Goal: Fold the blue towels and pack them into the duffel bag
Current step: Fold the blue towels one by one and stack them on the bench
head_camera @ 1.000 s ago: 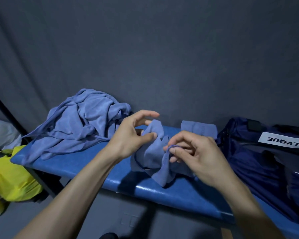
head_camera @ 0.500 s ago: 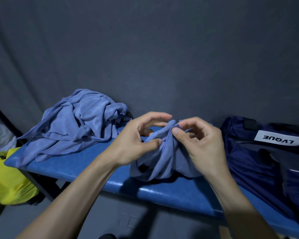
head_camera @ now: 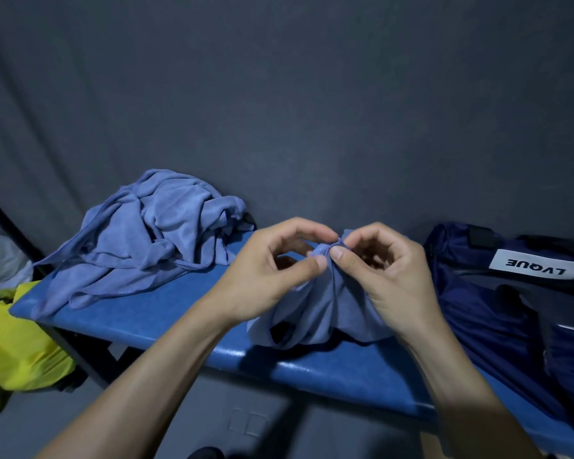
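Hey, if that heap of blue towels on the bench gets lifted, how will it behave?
Likely floppy: the towel heap lies crumpled in soft folds. Probably light, as the cloth looks thin. Loose ends trail across the bench, so it may come up tangled.

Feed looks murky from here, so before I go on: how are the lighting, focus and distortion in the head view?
Head view: dim, bluish light; the duffel bag sinks into shadow, its folds hard to read. The towel pinched by the left hand and right hand is sharp, no motion blur. Soft sheen on the bench edge; wide-angle stretch at the borders.
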{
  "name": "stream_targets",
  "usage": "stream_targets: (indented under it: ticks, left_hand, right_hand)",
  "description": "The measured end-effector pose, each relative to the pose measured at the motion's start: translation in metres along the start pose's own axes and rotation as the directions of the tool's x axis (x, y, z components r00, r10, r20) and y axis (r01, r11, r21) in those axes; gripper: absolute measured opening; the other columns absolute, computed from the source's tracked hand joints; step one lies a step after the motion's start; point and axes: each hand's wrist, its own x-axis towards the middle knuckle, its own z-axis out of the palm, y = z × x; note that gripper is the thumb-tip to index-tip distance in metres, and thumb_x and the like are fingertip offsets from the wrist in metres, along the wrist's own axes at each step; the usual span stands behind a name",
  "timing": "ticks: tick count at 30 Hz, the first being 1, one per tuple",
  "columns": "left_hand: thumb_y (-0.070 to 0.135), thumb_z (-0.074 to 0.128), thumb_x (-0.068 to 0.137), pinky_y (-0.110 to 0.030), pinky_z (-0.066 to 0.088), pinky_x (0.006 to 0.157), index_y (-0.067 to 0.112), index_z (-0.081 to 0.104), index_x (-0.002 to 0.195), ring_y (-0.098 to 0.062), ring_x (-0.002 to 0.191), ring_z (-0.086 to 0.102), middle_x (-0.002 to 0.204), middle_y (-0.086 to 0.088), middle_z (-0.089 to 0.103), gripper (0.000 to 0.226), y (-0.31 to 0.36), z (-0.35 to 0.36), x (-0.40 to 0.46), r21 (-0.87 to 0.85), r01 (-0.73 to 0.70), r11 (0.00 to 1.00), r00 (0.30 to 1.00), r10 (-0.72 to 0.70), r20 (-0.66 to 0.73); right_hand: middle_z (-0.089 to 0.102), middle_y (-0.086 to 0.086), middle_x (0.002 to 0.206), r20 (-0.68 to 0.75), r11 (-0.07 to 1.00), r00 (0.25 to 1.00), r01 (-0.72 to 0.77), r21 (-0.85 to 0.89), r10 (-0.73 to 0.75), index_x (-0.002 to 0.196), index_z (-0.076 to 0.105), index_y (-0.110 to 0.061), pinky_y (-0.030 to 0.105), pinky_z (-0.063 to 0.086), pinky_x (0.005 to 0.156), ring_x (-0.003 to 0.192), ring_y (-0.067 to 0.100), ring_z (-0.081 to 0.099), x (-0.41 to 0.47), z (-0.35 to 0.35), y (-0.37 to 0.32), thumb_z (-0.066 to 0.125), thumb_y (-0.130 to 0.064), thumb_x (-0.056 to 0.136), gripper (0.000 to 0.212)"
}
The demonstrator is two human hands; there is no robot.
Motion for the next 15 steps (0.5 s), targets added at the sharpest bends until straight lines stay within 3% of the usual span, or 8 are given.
stream_targets:
  ticks: [3, 7, 12, 15]
  left_hand:
    - [0.004, 0.069, 0.095, -0.027, 0.052, 0.071, 0.009, 0.071, 0.102, -0.011, 0.075, 0.068, 0.091, 0.007, 0.076, 0.009, -0.003, 0.0045, 0.0019, -0.059, 0.024, 0.998, 0.994, -0.03, -0.109]
    - [0.005, 0.073, 0.092, -0.04, 0.047, 0.07, 0.015, 0.07, 0.105, -0.027, 0.072, 0.055, 0.096, -0.006, 0.077, 0.016, -0.007, 0.0035, 0.0035, -0.14, 0.016, 0.99, 0.99, -0.035, -0.138]
    - [0.005, 0.074, 0.091, -0.06, 0.056, 0.084, 0.011, 0.069, 0.107, -0.032, 0.081, 0.067, 0.098, -0.01, 0.079, 0.018, -0.0057, 0.0047, 0.0021, -0.16, 0.019, 0.987, 0.993, -0.037, -0.109]
    - [0.003, 0.073, 0.092, -0.047, 0.058, 0.081, 0.01, 0.069, 0.107, -0.021, 0.088, 0.073, 0.095, -0.006, 0.079, 0.017, -0.0044, 0.0058, 0.0011, -0.084, -0.02, 0.996, 0.995, 0.012, -0.1]
  right_hand:
    - [0.07, -0.001, 0.077, 0.011, 1.0, 1.0, -0.006, 0.025, 0.006, 0.082, 0.067, -0.011, 0.025, 0.053, 0.072, 0.073, 0.012, 0.064, -0.0009, 0.0027, -0.0002, 0.08, -0.008, 0.084, 0.013]
    - [0.073, -0.002, 0.08, -0.004, 0.993, 0.999, -0.038, 0.116, 0.039, 0.082, 0.068, -0.012, 0.022, 0.054, 0.072, 0.074, 0.011, 0.067, -0.0018, 0.0031, -0.0023, 0.078, -0.018, 0.079, 0.012]
    - [0.076, 0.008, 0.09, -0.002, 0.991, 1.0, -0.023, 0.134, 0.023, 0.081, 0.066, -0.004, 0.03, 0.057, 0.081, 0.085, 0.021, 0.072, -0.0019, 0.0041, -0.003, 0.078, -0.011, 0.079, 0.015]
    - [0.071, -0.003, 0.079, 0.012, 0.987, 0.997, -0.076, 0.145, 0.075, 0.091, 0.065, -0.008, 0.024, 0.056, 0.076, 0.078, 0.013, 0.069, -0.0015, 0.0023, -0.0041, 0.08, -0.012, 0.077, 0.021]
